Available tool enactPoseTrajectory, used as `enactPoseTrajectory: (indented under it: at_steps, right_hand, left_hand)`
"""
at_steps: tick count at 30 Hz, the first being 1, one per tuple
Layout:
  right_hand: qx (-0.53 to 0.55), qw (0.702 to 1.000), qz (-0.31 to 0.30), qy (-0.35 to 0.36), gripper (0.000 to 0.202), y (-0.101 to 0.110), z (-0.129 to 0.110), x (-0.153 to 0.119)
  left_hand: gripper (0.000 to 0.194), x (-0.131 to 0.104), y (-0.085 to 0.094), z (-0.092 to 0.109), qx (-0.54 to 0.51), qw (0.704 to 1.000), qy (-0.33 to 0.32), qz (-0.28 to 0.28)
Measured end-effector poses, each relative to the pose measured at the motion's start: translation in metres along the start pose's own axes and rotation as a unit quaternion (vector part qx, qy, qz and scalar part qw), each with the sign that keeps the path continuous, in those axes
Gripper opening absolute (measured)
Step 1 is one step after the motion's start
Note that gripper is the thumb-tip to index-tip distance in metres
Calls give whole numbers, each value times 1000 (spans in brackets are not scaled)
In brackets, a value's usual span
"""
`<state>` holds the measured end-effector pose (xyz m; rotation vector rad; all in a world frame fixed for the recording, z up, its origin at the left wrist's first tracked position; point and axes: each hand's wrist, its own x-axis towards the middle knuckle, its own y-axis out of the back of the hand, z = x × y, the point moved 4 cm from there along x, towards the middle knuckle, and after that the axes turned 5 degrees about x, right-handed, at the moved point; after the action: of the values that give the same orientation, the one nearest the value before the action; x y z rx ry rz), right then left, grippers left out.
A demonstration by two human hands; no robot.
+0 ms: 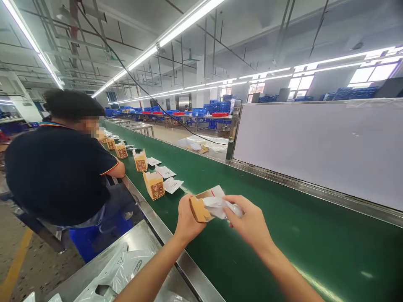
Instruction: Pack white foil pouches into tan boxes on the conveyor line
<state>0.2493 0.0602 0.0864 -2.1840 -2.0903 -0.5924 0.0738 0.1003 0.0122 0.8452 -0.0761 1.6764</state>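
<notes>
Small carton [201, 204] in left hand [186, 221], right hand [248, 221] pushing white bag [220, 207] in

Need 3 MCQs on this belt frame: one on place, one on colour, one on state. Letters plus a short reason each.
1. Where does the nearest standing carton sit?
A. on the belt's left edge
B. on the floor
C. on the white panel

2. What colour is the conveyor belt?
A. black
B. green
C. red

3. How is the held carton?
A. sealed shut
B. crushed flat
C. open at the end, white bagged item at its mouth

Answers: 1 A, it stands on the belt beside the steel rail. 2 B, the surface is plainly green. 3 C, the left hand grips the carton with its flap open and the right hand holds the bag at the opening.
</notes>
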Motion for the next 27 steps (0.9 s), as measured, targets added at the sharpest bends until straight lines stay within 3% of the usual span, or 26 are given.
enactPoseTrajectory:
  at_steps: [3,6,10,15,18,20,23,25,27]
  right_hand:
    - [-92,994,-8,52,28,8,-1,-31]
    - [-131,984,-101,72,50,16,-4,-57]
    - [-206,947,-235,76,64,32,-6,-80]
    - [-254,922,-272,110,32,52,-2,-96]
    - [-254,938,-221,86,42,67,5,-112]
    - [-305,936,-122,129,54,77,5,-126]
    - [-409,883,26,230,40,88,2,-154]
    - [-430,867,53,245,21,97,4,-171]
    - [-425,870,41,244,20,111,8,-187]
  left_hand:
    - [60,-18,-10,34,103,985,-136,39]
    - [53,-34,-19,57,177,958,-211,73]
    - [56,-62,-37,81,185,959,-212,36]
    - [59,-106,-70,99,121,982,-119,-86]
    - [58,-122,-83,102,73,990,-41,-116]
    - [62,-130,-92,104,21,989,25,-141]
    - [67,-147,-107,112,-46,978,117,-164]
    - [62,-164,-118,119,-68,971,148,-173]
    - [73,-181,-132,127,-95,958,149,-227]
